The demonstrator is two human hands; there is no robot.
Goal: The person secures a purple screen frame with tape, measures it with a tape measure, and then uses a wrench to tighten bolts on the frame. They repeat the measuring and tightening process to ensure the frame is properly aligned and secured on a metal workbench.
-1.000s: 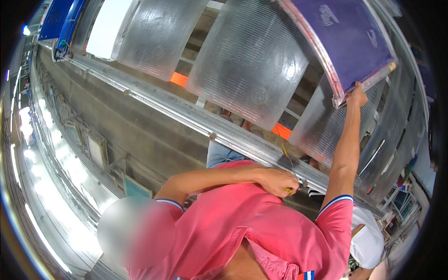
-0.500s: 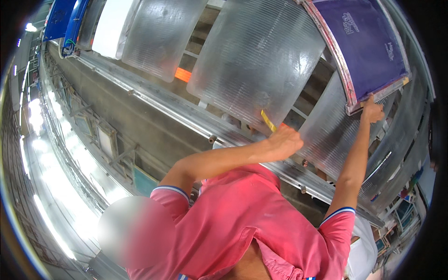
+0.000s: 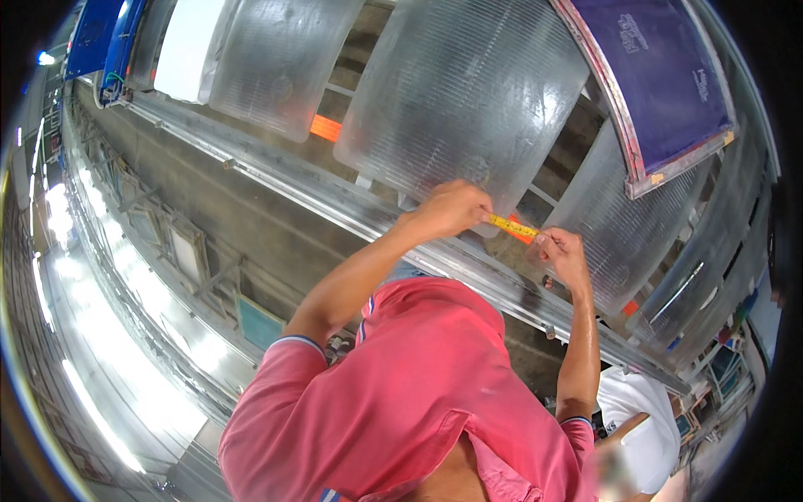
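A short stretch of yellow measuring tape [image 3: 513,226] runs between my two hands, in front of the lower edge of a large clear ribbed panel [image 3: 460,92]. My left hand [image 3: 456,207] is closed on the tape's left end. At its right end, my right hand [image 3: 565,255] pinches the tape between thumb and fingers. Up to the right, apart from both hands, a purple printing screen [image 3: 669,84] with a pale, stained frame lies over another clear panel [image 3: 611,226].
A metal rail [image 3: 309,192] runs along the panels' near side. More clear panels [image 3: 280,67] and a white board [image 3: 188,50] lie to the left. Beyond the rail, frames [image 3: 188,255] lean at the left. A person in a white shirt [image 3: 648,410] is at lower right.
My right hand has left the printing screen's corner and come down left to the tape. My left hand has shifted up and left. The tape now stretches between both hands.
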